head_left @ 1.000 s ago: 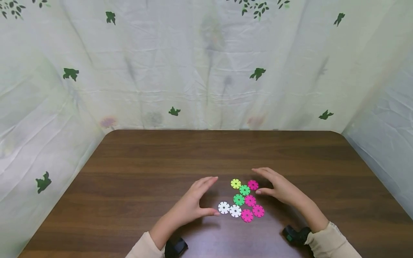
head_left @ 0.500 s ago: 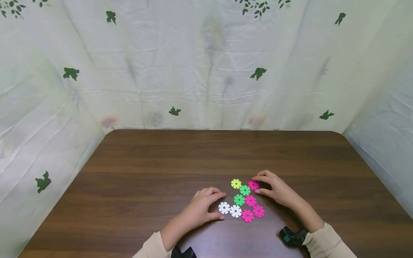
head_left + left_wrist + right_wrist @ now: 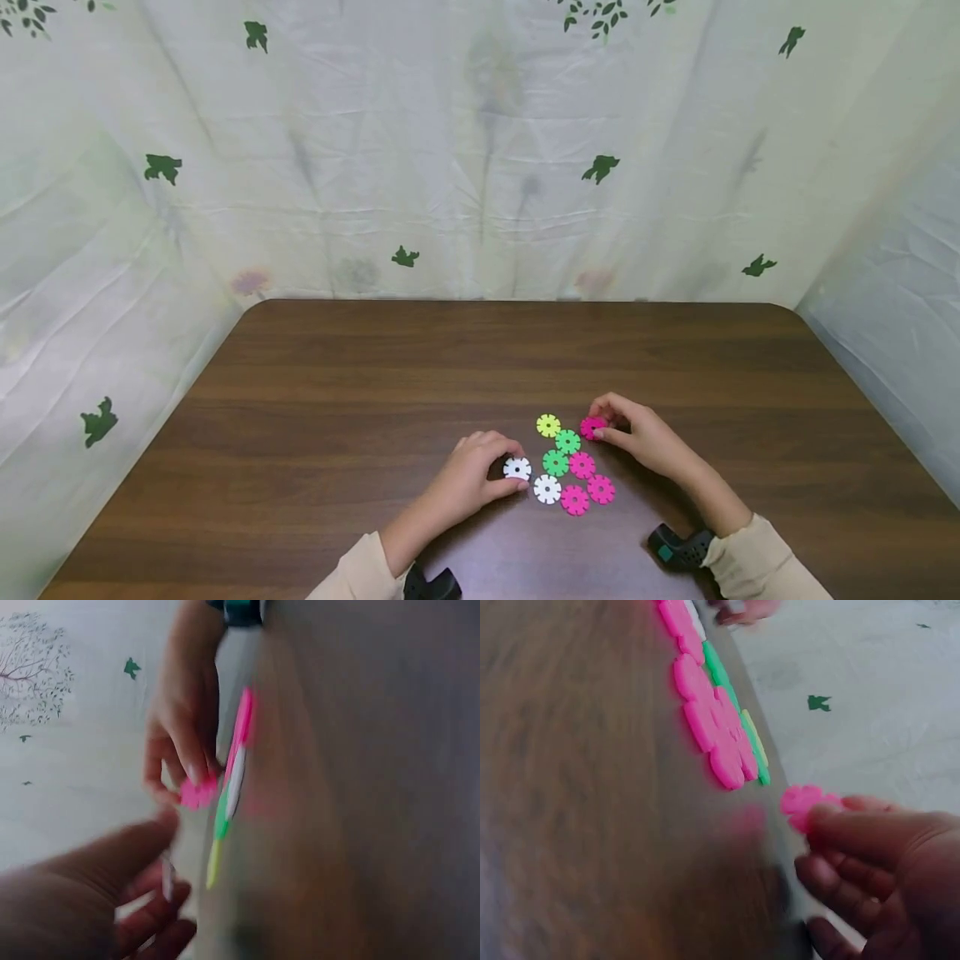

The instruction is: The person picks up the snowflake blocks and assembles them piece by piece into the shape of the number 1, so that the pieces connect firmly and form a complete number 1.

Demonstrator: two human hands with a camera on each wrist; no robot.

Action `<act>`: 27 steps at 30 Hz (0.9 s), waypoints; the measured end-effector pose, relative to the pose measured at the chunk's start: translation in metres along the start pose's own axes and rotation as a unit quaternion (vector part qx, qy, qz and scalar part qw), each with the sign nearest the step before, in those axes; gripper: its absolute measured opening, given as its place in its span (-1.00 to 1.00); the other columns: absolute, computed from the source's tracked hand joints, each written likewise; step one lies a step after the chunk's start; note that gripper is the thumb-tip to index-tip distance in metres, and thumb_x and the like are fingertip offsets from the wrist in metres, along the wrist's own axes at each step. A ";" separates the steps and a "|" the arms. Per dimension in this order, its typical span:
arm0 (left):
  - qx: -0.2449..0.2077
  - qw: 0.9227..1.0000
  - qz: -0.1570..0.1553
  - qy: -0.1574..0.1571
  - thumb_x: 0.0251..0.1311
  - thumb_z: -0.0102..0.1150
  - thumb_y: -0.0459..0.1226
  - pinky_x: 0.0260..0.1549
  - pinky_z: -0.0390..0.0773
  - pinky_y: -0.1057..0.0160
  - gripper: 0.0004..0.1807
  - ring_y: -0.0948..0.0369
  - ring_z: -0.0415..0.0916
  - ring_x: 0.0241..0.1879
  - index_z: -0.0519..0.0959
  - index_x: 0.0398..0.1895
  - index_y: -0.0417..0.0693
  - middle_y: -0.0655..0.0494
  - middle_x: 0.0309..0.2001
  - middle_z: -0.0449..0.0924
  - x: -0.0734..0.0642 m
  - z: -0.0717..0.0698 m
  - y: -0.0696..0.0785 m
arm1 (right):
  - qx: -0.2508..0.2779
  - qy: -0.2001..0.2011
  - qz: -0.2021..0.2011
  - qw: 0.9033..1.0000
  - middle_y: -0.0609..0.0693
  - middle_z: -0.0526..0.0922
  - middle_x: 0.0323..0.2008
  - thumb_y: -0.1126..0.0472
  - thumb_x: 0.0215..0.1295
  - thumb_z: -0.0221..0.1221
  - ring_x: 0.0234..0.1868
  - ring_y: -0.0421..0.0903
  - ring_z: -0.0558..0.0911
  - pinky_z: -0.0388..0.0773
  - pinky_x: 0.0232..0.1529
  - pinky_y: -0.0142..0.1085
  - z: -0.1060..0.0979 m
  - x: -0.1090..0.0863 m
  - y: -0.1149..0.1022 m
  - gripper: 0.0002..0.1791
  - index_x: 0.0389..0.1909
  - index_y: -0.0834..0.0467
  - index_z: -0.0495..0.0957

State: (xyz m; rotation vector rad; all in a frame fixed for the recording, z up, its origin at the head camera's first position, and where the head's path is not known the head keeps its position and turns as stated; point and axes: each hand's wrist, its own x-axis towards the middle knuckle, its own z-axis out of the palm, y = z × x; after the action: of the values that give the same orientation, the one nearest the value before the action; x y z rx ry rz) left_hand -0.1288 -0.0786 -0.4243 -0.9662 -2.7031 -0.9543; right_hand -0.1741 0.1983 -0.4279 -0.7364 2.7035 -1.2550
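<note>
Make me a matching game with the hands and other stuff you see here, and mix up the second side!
Things:
1. left hand
2. right hand
3. yellow disc
4. green bird shapes

Where or what:
A. pinches a pink disc
B. on the pale curtain
C. pinches a white disc
D. lies on the brown table

Right pairs: 1-C, 2-A, 3-D, 4-B

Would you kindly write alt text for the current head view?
The left hand pinches a white notched disc, the right hand a pink one, above a brown table. Seven more discs lie there: yellow, green, pink and white.
</note>
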 end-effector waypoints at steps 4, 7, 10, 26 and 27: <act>-0.059 0.997 0.005 0.042 -0.06 0.33 -0.22 -0.19 0.45 0.28 -0.67 0.25 0.47 -0.25 0.56 -0.20 -0.13 0.15 -0.25 0.53 0.008 -0.011 0.001 | 0.027 0.012 0.002 1.000 -0.08 0.49 -0.35 0.39 0.13 0.17 -0.33 -0.13 0.48 0.46 -0.30 -0.33 -0.003 0.003 -0.008 -0.74 -0.14 0.16 0.44; -0.070 0.995 0.015 0.065 -0.07 0.34 -0.26 -0.23 0.48 0.33 -0.62 0.25 0.49 -0.27 0.55 -0.14 -0.22 0.09 -0.22 0.53 0.014 -0.019 0.002 | 0.053 0.021 0.002 0.998 -0.06 0.52 -0.37 0.37 0.11 0.19 -0.35 -0.12 0.50 0.48 -0.30 -0.32 -0.006 0.006 -0.017 -0.78 -0.19 0.20 0.48; -0.067 0.994 0.030 0.082 -0.08 0.34 -0.28 -0.24 0.48 0.35 -0.62 0.25 0.49 -0.27 0.55 -0.15 -0.25 0.09 -0.22 0.53 0.020 -0.025 0.002 | 0.068 0.028 -0.014 0.997 -0.07 0.54 -0.39 0.32 0.10 0.21 -0.38 -0.14 0.50 0.49 -0.31 -0.33 -0.008 0.009 -0.029 -0.82 -0.25 0.19 0.51; -0.078 0.991 0.061 0.085 -0.03 0.31 -0.26 -0.29 0.50 0.34 -0.63 0.26 0.50 -0.33 0.54 -0.14 -0.25 0.07 -0.26 0.57 0.029 -0.036 0.013 | 0.087 0.046 -0.160 0.982 -0.09 0.55 -0.36 0.37 0.04 0.24 -0.36 -0.16 0.52 0.51 -0.30 -0.27 0.003 0.019 -0.076 -0.81 -0.29 0.14 0.56; -0.077 0.991 0.063 0.088 -0.04 0.31 -0.26 -0.29 0.50 0.33 -0.63 0.26 0.50 -0.33 0.54 -0.14 -0.25 0.07 -0.26 0.57 0.028 -0.036 0.013 | 0.086 0.045 -0.161 0.982 -0.10 0.55 -0.35 0.38 0.04 0.24 -0.36 -0.16 0.52 0.51 -0.30 -0.27 0.003 0.019 -0.077 -0.81 -0.29 0.13 0.56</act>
State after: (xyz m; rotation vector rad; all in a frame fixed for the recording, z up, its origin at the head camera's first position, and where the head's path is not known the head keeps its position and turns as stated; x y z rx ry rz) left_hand -0.1467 -0.0772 -0.3800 -1.0146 -2.4228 -1.1774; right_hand -0.1600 0.1453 -0.3712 -1.1545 2.5712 -1.6005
